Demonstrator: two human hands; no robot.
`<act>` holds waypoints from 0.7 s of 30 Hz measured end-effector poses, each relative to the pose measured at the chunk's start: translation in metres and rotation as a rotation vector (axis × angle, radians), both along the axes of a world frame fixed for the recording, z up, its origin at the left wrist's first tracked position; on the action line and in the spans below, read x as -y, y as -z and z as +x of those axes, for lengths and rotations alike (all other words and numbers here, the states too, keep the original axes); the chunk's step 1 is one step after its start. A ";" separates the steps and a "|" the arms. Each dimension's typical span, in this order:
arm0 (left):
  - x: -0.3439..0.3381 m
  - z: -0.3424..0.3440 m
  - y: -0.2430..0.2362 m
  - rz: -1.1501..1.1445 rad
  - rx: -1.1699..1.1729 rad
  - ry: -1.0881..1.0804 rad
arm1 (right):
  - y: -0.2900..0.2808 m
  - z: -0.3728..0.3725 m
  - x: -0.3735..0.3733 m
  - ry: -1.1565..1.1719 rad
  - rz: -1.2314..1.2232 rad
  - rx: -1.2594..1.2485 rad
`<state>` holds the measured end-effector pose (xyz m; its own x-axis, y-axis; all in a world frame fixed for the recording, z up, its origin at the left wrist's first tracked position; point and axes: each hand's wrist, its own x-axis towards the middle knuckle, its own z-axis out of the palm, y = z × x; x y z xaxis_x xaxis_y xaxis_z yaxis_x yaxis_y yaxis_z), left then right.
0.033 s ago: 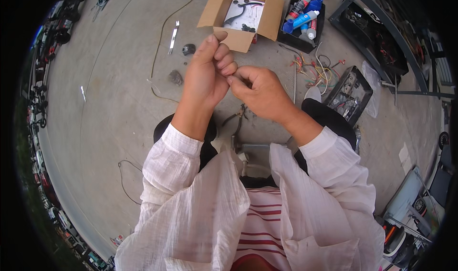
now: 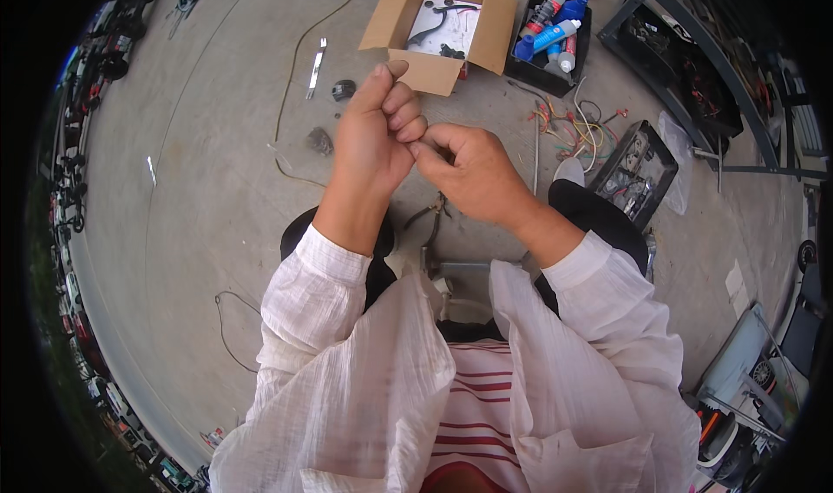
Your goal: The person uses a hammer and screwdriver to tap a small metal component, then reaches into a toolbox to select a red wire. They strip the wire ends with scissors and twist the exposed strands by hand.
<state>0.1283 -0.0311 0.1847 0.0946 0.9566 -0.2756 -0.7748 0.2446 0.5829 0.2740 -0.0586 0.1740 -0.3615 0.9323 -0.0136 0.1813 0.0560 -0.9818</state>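
My left hand (image 2: 375,129) is raised in front of me with its fingers curled in and the thumb pressed against the index finger. Against its little-finger side, my right hand (image 2: 475,165) closes thumb and index finger in a pinch. The fingertips of both hands meet. Whatever lies between them, if anything, is hidden or too small to name. Below the hands, dark cables (image 2: 432,220) lie on the floor between my knees, near a metal piece (image 2: 473,267).
Ahead is an open cardboard box (image 2: 438,77) holding dark parts. Right of it are a black bin (image 2: 542,75) of bottles and tubes, tangled wires (image 2: 573,130), a black tray (image 2: 638,168) of small parts and a metal rack (image 2: 694,55). A silver strip (image 2: 317,68) lies left.
Both hands have shifted very slightly, the right one a little to the left and down. The pinch looks the same.
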 end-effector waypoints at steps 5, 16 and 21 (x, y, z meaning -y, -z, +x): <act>-0.007 0.000 -0.008 -0.139 0.041 -0.127 | -0.004 -0.010 0.006 0.082 0.105 0.019; -0.025 0.003 -0.006 -0.123 0.060 -0.278 | -0.008 -0.001 0.009 0.050 0.101 -0.025; -0.051 -0.070 0.000 0.061 0.082 -0.450 | -0.007 0.015 0.045 -0.038 0.028 -0.160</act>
